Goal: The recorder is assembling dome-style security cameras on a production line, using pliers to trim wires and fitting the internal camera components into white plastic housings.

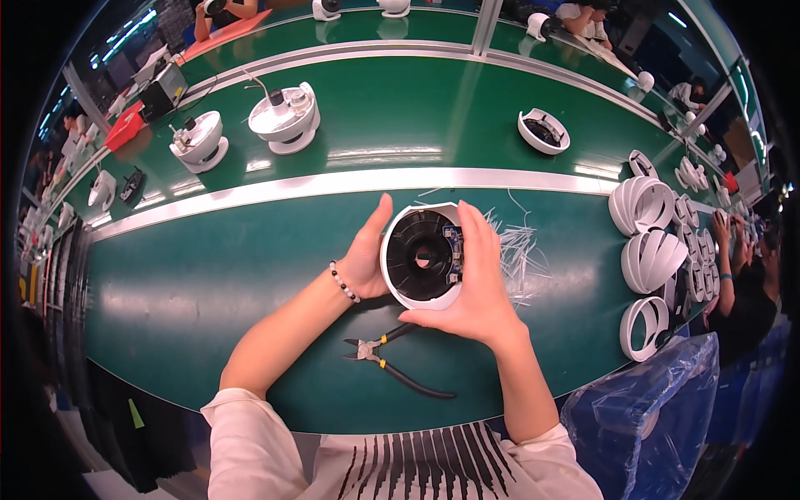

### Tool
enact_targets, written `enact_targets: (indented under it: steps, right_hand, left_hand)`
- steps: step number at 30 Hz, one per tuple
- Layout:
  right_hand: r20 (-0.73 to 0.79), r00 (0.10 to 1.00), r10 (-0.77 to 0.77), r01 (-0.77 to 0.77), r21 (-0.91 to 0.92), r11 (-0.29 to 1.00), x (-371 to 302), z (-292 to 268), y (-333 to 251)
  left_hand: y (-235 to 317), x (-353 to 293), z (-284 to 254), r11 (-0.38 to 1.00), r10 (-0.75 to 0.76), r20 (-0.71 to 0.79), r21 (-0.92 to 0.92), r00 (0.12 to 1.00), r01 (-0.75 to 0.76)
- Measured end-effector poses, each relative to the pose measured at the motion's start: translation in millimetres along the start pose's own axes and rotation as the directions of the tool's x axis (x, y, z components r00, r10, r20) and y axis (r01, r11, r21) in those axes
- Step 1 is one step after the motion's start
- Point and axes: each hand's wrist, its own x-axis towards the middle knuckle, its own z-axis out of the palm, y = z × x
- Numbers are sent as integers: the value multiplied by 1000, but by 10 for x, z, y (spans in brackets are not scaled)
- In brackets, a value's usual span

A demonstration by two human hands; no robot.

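Note:
Between my two hands is a round white housing point(394, 287) with a black inner disc point(408, 237) and a small blue circuit board point(454, 254) along its right side. My left hand point(365, 260) supports it from the left, thumb pointing up and the other fingers mostly hidden behind it. My right hand point(479, 283) grips the right rim, fingers along the top and thumb at the lower edge. Just below the housing, a pair of cutting pliers point(367, 350) with dark handles lies on the green table point(208, 283), jaws apart.
Cut white strips point(521, 254) lie scattered right of my hands. White rings point(642, 204) are stacked at the right edge, above a clear plastic bag point(642, 417). Beyond a metal rail point(333, 179), white assemblies point(285, 117) and a white shell point(543, 132) stand on a green belt. Other people work farther off.

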Motion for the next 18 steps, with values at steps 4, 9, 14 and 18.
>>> enact_targets:
  steps: [4, 9, 14, 18]
  right_hand:
    - [-90, 996, 14, -12, 28, 1000, -3, 112, 91]
    - [-116, 983, 142, -139, 34, 990, 15, 168, 141]
    - [-278, 958, 72, -111, -130, 985, -10, 191, 203]
    - [-33, 997, -67, 68, 54, 996, -40, 117, 16]
  left_hand:
    - [-16, 75, -11, 996, 84, 5, -34, 996, -84]
    - [-69, 150, 27, 989, 135, -142, -40, 981, -142]
    - [155, 599, -110, 975, 213, -263, -4, 941, -222]
    - [564, 1096, -613, 933, 351, -319, 35, 880, -359]
